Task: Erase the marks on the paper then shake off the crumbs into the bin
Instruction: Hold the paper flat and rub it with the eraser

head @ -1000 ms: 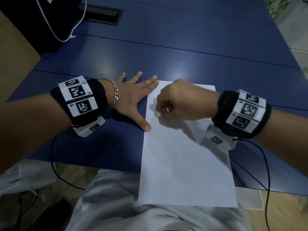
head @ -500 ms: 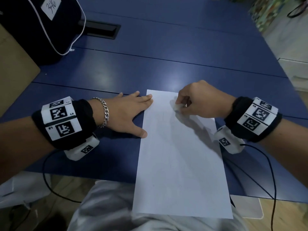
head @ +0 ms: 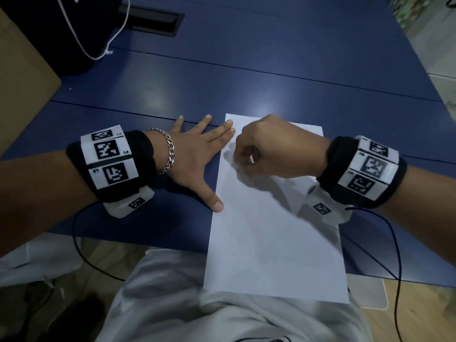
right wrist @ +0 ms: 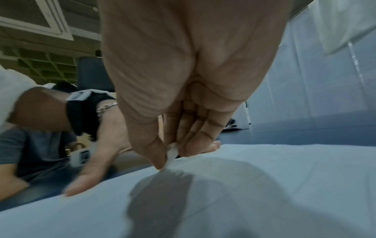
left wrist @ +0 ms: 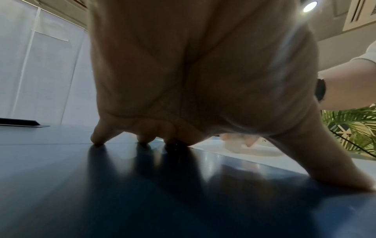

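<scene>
A white sheet of paper (head: pixel 271 238) lies on the blue table (head: pixel 246 77), its near end hanging over the table's front edge. My left hand (head: pixel 197 159) lies flat with fingers spread beside the sheet's left edge, thumb tip and two fingertips touching the paper. My right hand (head: pixel 249 159) is curled over the sheet's upper left part and pinches a small white eraser (right wrist: pixel 171 153) against the paper (right wrist: pixel 264 185). The marks are too faint to make out. In the left wrist view my left hand's (left wrist: pixel 183 96) fingers press the table.
A black bag (head: pixel 56 25) with a white cord sits at the table's far left, beside a brown box (head: pixel 22 77). A black cable hatch (head: pixel 158 19) is set into the table behind. Wrist cables hang off the front edge. No bin is in view.
My right hand with the eraser moved from the sheet's top middle back to its upper left, near my left fingertips. My left hand stayed flat at the paper's edge.
</scene>
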Tool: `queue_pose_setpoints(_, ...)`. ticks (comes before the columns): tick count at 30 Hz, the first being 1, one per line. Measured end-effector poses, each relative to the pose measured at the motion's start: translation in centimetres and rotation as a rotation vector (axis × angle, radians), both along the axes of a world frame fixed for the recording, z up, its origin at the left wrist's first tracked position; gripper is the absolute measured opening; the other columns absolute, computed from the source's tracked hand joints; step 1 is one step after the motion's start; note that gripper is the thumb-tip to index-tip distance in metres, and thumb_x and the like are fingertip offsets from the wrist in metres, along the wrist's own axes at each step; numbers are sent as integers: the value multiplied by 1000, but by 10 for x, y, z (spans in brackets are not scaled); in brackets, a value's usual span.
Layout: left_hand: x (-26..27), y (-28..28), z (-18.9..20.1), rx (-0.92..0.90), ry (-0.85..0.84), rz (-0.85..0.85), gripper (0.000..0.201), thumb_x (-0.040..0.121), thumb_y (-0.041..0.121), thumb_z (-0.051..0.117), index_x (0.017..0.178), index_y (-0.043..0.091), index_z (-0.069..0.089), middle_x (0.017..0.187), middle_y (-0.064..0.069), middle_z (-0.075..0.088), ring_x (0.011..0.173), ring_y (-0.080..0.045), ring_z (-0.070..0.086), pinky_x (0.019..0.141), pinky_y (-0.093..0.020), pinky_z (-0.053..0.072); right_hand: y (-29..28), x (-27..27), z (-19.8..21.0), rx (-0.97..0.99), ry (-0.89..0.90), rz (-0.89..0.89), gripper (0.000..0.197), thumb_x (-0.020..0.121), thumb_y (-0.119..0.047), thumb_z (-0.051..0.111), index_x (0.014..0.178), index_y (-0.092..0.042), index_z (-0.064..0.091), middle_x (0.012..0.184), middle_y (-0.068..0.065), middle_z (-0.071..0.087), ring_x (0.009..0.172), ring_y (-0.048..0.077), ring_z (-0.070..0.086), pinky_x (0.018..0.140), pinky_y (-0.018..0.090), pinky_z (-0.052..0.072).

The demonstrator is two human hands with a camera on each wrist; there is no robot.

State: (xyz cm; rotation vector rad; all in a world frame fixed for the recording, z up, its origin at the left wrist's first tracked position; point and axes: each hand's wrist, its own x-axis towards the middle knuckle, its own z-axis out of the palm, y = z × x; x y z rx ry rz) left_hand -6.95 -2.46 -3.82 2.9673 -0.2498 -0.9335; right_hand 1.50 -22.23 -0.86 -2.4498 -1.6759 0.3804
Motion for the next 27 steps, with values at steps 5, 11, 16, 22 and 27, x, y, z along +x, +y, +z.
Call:
queue_pose_setpoints(5,0,0,-1,12,3,-7,165,43,106,58,158,30,-32,164,17,-40,155,-28,-30,118,-77,-2,-2,-10,3,-64,40,96,8,80,-28,74,86,-22,76,77,-12,66,62,2,52,70,26,49)
queue_pose_setpoints(11,0,-1,-1,15,12,-1,166,41,108,57,158,31,-32,163,19,-40,156,-27,-29,118,-77,-1,-4,-8,0,-37,-1,44,8,80,-26,74,86,-22,76,78,-12,67,64,6,55,71,25,50)
queue_pose_setpoints(16,0,-1,0,30,8,-17,166,40,109,55,158,30,-32,163,17,-40,156,-28,-28,119,-78,2,-6,-16,1,-97,64,101,8,83,-30,76,87,-24,76,76,-13,66,65,3,57,65,15,44)
queue_pose_setpoints(22,1,-1,-1,10,4,-7,168,36,110,54,158,31,-32,164,17,-38,156,-28,-28,117,-79,2,-2,-13,-1,-25,-22,49,4,78,-22,74,82,-22,75,77,-10,68,63,6,52,70,25,48)
queue_pose_setpoints(27,0,-1,-1,24,3,-16,167,39,109,54,159,29,-30,165,16,-38,156,-28,-28,118,-78,3,-4,-29,5,-107,79,132,5,80,-25,76,84,-23,75,77,-12,66,63,4,53,66,18,45)
